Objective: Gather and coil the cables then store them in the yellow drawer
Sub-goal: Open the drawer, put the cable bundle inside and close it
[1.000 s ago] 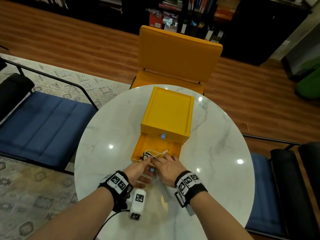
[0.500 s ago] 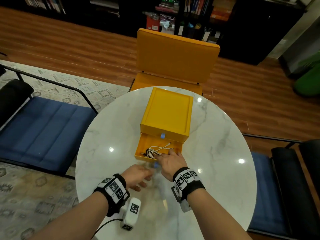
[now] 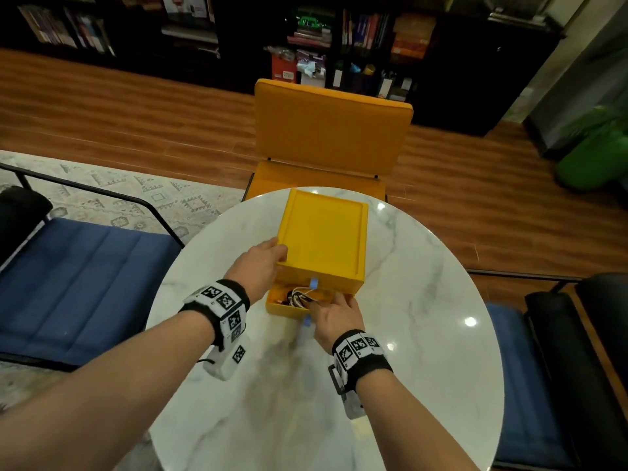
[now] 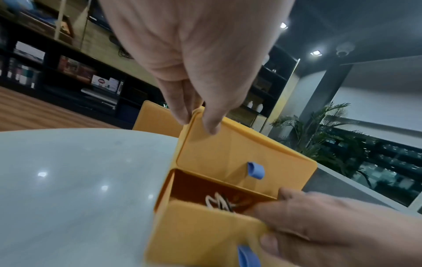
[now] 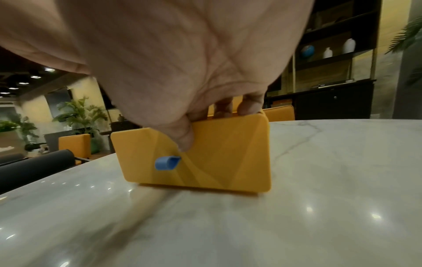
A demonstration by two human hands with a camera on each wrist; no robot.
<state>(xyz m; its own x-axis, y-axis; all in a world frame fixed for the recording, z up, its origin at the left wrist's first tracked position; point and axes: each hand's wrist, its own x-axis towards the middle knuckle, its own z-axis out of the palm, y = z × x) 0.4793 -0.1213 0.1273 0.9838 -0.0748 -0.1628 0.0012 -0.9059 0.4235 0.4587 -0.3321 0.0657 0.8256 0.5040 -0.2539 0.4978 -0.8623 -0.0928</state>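
Note:
The yellow drawer box point(image 3: 323, 239) stands mid-table, its lower drawer point(image 3: 283, 309) partly pulled out toward me. Coiled white and black cables point(image 3: 296, 296) lie inside the drawer, also seen as cables point(image 4: 219, 201) in the left wrist view. My left hand point(image 3: 279, 254) pinches the box's near-left top corner, thumb on top, fingers on the side. My right hand point(image 3: 323, 305) grips the drawer front point(image 5: 205, 162), fingers hooked over its top edge and thumb pressed on its face beside the blue pull tab point(image 5: 166, 163). A second blue tab point(image 4: 255, 170) marks the upper drawer.
The round white marble table point(image 3: 424, 334) has bare surface on all sides of the box. A yellow chair point(image 3: 329, 130) stands behind it, a blue-cushioned chair point(image 3: 78, 283) on the left and another chair point(image 3: 543, 385) on the right.
My left hand left the table in front of the drawer and went to the box's near-left corner. The drawer has slid further in under my right hand.

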